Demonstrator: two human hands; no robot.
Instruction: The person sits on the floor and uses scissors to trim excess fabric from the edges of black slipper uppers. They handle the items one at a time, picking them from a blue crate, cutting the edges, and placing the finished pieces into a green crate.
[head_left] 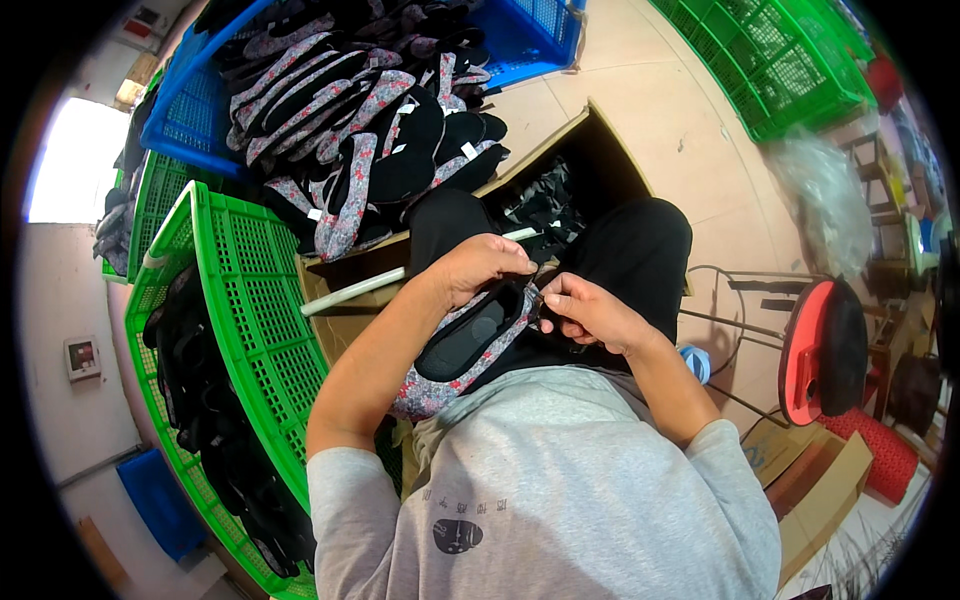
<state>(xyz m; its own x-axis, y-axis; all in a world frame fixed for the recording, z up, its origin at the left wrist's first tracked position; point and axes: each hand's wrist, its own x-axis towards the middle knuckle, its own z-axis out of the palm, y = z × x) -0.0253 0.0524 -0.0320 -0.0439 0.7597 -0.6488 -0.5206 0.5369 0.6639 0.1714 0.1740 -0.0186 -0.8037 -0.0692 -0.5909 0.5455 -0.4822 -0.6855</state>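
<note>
A floral grey-and-red cloth shoe (470, 335) with a black lining lies over my lap, tilted, its opening facing up. At its far end, the fingers of my left hand (482, 268) are closed on the rim. My right hand (592, 312) pinches at the same end from the right, thumb and forefinger pressed together. A dark bit shows between the two hands, too small to make out. Just beyond my hands, between my knees, an open cardboard box (625, 150) holds small black pieces (545, 200).
Many similar floral shoes (350, 190) are heaped ahead on the left, by a blue crate (190, 125). At my left stands a green crate (265, 300) of black items. A white rod (355, 290) crosses the box. To the right are a red-and-black round stool (815, 350) and cardboard (830, 500).
</note>
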